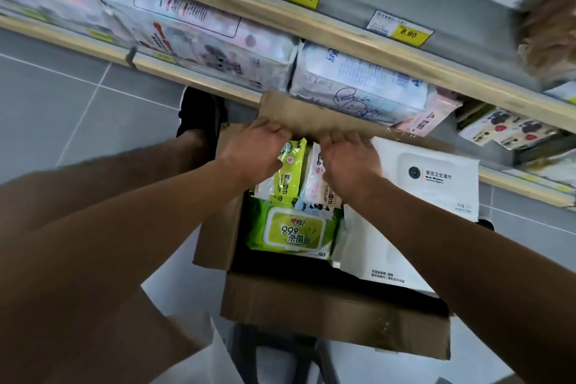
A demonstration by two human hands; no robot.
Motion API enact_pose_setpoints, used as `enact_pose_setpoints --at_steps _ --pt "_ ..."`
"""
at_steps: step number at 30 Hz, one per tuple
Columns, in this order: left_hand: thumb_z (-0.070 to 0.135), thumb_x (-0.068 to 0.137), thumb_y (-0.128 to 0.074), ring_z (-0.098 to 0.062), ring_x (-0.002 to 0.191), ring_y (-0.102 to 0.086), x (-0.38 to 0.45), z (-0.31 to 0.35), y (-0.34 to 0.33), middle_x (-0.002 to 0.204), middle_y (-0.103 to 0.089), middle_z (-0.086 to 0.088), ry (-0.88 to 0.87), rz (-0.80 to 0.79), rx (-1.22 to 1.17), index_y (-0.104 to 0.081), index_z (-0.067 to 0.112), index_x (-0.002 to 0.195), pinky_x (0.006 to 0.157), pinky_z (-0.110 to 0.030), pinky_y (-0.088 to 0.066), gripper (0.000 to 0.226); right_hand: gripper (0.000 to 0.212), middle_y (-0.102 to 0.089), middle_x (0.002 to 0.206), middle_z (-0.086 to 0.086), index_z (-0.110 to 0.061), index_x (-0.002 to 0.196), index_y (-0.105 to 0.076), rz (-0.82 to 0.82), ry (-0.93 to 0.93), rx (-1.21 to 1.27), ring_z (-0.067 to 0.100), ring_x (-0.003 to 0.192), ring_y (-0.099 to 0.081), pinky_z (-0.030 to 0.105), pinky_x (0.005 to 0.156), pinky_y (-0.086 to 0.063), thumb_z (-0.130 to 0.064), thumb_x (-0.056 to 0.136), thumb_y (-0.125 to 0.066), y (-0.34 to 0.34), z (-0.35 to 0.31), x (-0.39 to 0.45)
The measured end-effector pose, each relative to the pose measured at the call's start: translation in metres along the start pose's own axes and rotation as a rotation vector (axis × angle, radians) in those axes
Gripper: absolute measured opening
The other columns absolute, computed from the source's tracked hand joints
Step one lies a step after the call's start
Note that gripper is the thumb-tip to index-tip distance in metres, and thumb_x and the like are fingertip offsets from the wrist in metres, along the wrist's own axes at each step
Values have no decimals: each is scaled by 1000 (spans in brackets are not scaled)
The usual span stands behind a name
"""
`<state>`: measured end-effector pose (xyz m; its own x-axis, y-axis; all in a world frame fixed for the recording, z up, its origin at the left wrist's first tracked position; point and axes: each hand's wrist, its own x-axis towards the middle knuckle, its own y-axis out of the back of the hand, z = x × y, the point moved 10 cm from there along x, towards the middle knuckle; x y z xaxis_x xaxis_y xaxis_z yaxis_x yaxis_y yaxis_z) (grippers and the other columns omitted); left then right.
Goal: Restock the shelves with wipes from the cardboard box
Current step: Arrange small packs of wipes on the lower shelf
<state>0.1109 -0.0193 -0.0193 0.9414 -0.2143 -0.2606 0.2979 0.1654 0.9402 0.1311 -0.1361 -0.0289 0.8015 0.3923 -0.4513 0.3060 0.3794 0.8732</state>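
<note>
Both hands reach into the open brown cardboard box (335,318) below the wooden-edged shelves (311,28), and the left hand (254,151) is nearer the upright lime-green wipes pack (288,173), its fingers (277,131) curled over the top edge, though I cannot tell whether they pinch it. The right hand (350,162) curls likewise over the neighbouring pink-and-white wipes pack (316,179). Each pack's long axis runs 12 to 6, top edge toward the shelves at 12, so lifting looks easiest straight toward 12.
</note>
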Motion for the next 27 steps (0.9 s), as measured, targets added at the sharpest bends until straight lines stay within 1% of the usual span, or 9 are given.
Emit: enact_pose_setpoints --at_steps 5,8,11,14,16,19,21,24,27 --pt "23 80 -63 -26 115 -49 -4 -3 10 124 -50 -2 31 42 -92 -57 19 118 81 -41 -50 39 67 -39 142 10 -14 145 -31 113 10 53 32 126 -37 40 104 -35 -28 88 -62 19 8 -10" --pt "22 79 -66 -29 101 -60 -15 -6 23 115 -59 -4 70 83 -234 -61 22 110 78 -44 -52 32 44 -49 132 9 -16 132 -49 143 21 162 31 120 -46 38 94 -43 -22 90 -61 35 9 -24" --pt "24 77 -69 -29 100 -64 -31 -7 40 106 -69 -4 83 130 -343 -64 24 108 81 -43 -53 32 32 -62 118 9 -21 122 -56 169 6 255 32 108 -58 35 80 -48 -20 90 -57 49 15 -43" --pt "26 73 -68 -28 97 -66 -48 -3 64 100 -72 -5 90 214 -413 -67 21 105 81 -43 -53 32 30 -64 114 11 -22 118 -57 224 10 326 34 106 -59 35 77 -47 -22 88 -56 69 26 -66" --pt "18 74 -70 -28 92 -67 -59 4 87 95 -72 -6 98 288 -428 -69 17 99 79 -41 -53 25 24 -65 108 13 -19 110 -57 289 -8 368 36 102 -60 35 72 -44 -19 87 -54 87 41 -83" --pt "8 76 -71 -21 92 -65 -73 17 118 94 -72 -3 116 387 -471 -69 14 97 79 -26 -47 22 9 -63 95 13 -19 95 -52 365 -64 434 37 92 -60 32 65 -38 -21 86 -54 105 73 -107" --pt "5 76 -70 -18 91 -65 -80 35 136 94 -71 -1 118 425 -512 -69 14 98 79 -24 -46 24 12 -58 86 11 -19 86 -43 430 -113 467 37 87 -58 32 62 -36 -23 86 -55 115 102 -127" --pt "5 77 -71 -15 84 -62 -80 71 159 85 -66 5 90 467 -571 -68 17 96 75 -26 -48 22 15 -61 86 14 -19 84 -42 524 -177 500 38 85 -59 34 63 -41 -22 85 -57 119 149 -159" --pt "9 77 -72 -9 79 -58 -69 114 174 84 -65 8 49 493 -556 -67 20 93 66 -15 -38 20 21 -56 76 13 -18 80 -39 582 -249 545 37 77 -58 33 59 -39 -20 85 -60 109 199 -190"
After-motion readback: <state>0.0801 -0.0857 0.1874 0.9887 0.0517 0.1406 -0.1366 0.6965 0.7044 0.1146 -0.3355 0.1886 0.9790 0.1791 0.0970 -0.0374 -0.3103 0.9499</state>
